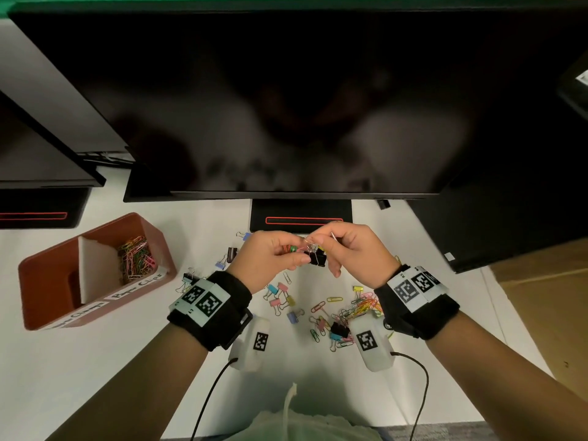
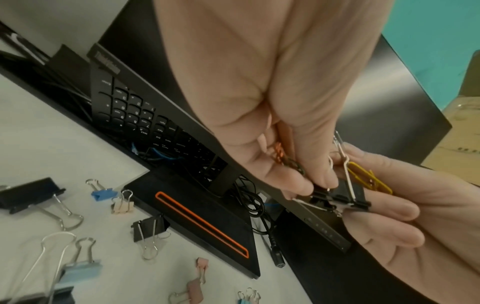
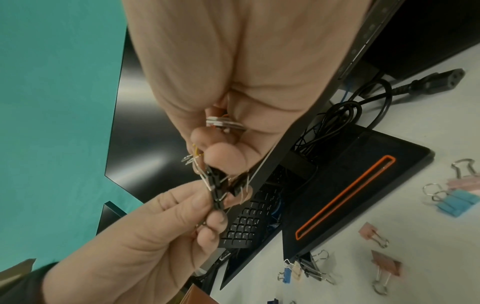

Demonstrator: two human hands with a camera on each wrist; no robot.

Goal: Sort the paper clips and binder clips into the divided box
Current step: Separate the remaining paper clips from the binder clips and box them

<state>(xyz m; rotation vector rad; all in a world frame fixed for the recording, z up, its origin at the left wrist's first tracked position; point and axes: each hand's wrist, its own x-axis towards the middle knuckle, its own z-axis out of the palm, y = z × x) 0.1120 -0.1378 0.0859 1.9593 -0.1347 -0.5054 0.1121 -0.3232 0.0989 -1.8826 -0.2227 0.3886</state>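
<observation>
Two hands meet at the centre of the head view, raised above the desk, with a black binder clip (image 1: 317,258) caught between them. The left hand (image 1: 270,257) pinches the clip's left side with thumb and forefinger, and some orange and green paper clips (image 2: 281,155) are tucked into its curled palm. The right hand (image 1: 350,249) grips the clip's right side and its wire handles, with a yellow paper clip (image 2: 369,178) pressed against its fingers. From the left wrist view the yellow clip looks hooked into the binder clip's wire, though the exact tangle is too small to make out. The likely step is pulling these pieces apart so each kind can go to its own place.

The binder clip's long edge runs roughly left to right between the two grips, so separating it probably means drawing the hands apart along that line.

The brown divided box (image 1: 152,237) sits at the left of the frame, well apart from the hands and nearer the left one. Its farther compartment holds a heap of coloured paper clips; what lies in the nearer compartment cannot be seen. Loose clips (image 1: 346,310) of both kinds lie scattered on the white desk (image 1: 95,361) below the hands, lower centre of the frame. A dark monitor (image 1: 286,106) fills the top.
</observation>
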